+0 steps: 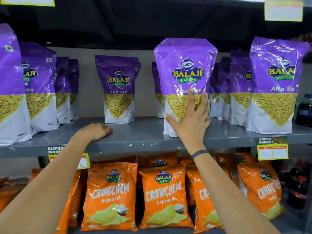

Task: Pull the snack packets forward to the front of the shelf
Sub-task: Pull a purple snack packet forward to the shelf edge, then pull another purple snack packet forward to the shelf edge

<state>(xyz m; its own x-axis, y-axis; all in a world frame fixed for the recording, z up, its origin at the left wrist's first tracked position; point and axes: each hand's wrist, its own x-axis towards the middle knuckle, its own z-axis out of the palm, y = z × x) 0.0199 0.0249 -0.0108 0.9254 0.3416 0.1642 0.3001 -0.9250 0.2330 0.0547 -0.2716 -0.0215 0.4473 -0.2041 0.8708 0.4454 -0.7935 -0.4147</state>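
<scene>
Purple Aloo Sev packets stand upright on a grey shelf [145,137]. One packet [184,70] stands near the shelf's front edge, right of centre. My right hand [190,120] lies flat against its lower front, fingers spread, not gripping it. Another packet [118,88] stands alone farther back, left of centre. My left hand [97,131] rests palm down on the bare shelf in front of that packet, fingers curled, holding nothing. Front packets also stand at the far left [10,85] and far right [273,85], with more rows behind them.
Orange Crunchem packets [109,196] fill the shelf below. Price tags [272,149] hang from the grey shelf's front lip. Dark bottles [297,188] stand at the lower right. The shelf above hangs low over the purple packets.
</scene>
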